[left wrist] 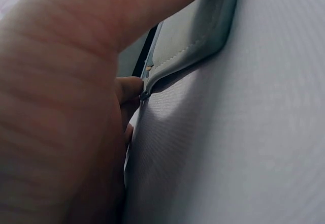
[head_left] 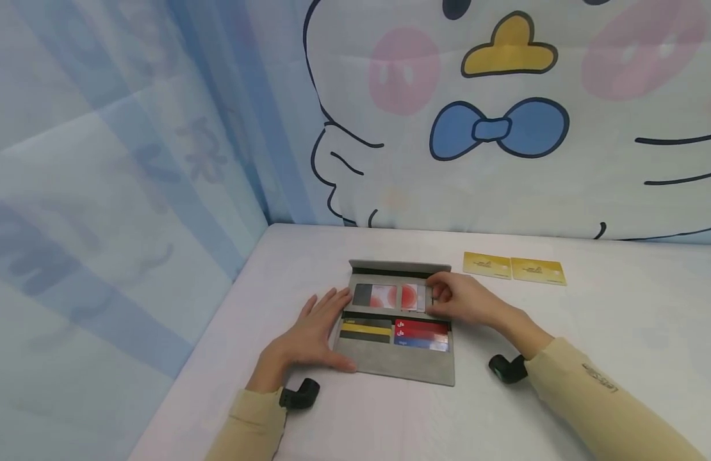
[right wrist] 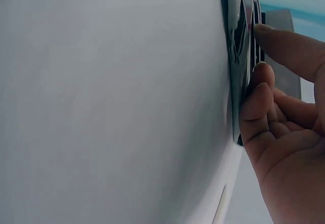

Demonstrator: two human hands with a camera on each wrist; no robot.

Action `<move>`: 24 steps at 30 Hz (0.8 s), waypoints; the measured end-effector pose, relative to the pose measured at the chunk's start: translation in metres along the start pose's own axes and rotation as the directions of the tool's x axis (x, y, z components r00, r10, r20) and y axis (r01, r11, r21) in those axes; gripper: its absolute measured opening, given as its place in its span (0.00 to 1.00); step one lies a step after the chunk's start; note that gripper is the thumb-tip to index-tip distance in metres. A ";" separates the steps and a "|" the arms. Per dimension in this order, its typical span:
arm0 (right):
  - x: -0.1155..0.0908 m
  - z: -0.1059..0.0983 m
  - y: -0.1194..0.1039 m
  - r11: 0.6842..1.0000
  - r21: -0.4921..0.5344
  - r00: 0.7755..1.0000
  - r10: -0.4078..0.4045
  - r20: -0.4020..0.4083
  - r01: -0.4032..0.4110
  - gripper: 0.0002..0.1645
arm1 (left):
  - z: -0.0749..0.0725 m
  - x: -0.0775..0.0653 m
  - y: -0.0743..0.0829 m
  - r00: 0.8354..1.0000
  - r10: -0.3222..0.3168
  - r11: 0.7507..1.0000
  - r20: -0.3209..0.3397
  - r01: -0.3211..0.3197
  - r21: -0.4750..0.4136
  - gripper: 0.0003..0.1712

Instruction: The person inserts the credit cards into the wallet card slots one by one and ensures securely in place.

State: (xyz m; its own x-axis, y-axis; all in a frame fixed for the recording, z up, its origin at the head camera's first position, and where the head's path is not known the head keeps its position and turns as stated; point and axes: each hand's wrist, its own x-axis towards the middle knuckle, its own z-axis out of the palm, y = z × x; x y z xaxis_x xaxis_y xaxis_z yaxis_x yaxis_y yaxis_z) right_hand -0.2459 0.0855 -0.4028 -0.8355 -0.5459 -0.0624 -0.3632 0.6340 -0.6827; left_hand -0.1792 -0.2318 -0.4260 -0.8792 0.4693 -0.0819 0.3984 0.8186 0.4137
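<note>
A grey wallet (head_left: 396,362) lies unfolded on the white table, its card slots facing up. My left hand (head_left: 309,336) rests along its left side, fingers spread, with the thumb on the lower left edge. At the upper right slot, my right hand (head_left: 462,298) pinches the right end of a white card with a red circle (head_left: 410,298); the fingers partly hide that end. Close up in the right wrist view, the thumb (right wrist: 284,46) and curled fingers meet at the wallet's side. Beside it sits a second red-and-white card (head_left: 384,296).
Lower slots hold black-and-yellow cards (head_left: 365,330) on the left and red and blue cards (head_left: 421,335) on the right. Two gold cards, a left one (head_left: 487,265) and a right one (head_left: 538,271), lie behind the right hand. Printed curtains (head_left: 488,192) border the table at back and left.
</note>
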 end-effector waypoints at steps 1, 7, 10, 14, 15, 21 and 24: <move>-0.003 -0.002 0.003 1.000 0.000 1.000 0.000 -0.012 0.000 0.30 | 0.000 0.000 0.000 1.000 -0.002 1.000 0.002 0.002 0.001 0.71; -0.019 -0.018 0.017 1.000 -0.010 0.997 -0.019 -0.080 0.018 0.31 | 0.000 0.001 0.001 1.000 -0.009 1.000 0.006 0.009 0.001 0.71; -0.026 -0.028 0.024 1.000 -0.013 0.994 -0.007 -0.107 0.006 0.33 | 0.000 0.001 0.002 1.000 -0.006 1.000 0.004 0.006 -0.006 0.71; -0.033 -0.041 0.032 1.000 -0.008 0.991 0.008 -0.133 -0.009 0.34 | 0.000 0.000 0.002 1.000 0.003 1.000 -0.004 -0.003 -0.016 0.71; -0.035 -0.044 0.034 1.000 -0.015 0.990 0.012 -0.138 -0.014 0.34 | 0.000 0.000 0.002 1.000 0.005 1.000 -0.005 -0.005 -0.017 0.71; -0.046 -0.064 0.049 0.996 -0.025 0.986 0.087 -0.145 -0.091 0.38 | 0.001 0.000 0.001 1.000 -0.011 1.000 0.010 0.011 -0.004 0.71; -0.051 -0.072 0.059 0.991 -0.026 0.980 0.126 -0.157 -0.131 0.39 | 0.001 0.001 0.001 1.000 -0.001 1.000 0.003 0.001 -0.008 0.71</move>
State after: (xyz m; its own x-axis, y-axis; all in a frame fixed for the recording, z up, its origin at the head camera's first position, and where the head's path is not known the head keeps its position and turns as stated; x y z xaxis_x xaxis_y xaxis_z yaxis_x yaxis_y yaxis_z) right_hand -0.2542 0.1905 -0.3874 -0.9288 -0.3691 -0.0324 -0.2610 0.7139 -0.6498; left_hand -0.1789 -0.2299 -0.4265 -0.8788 0.4696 -0.0844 0.3957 0.8163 0.4208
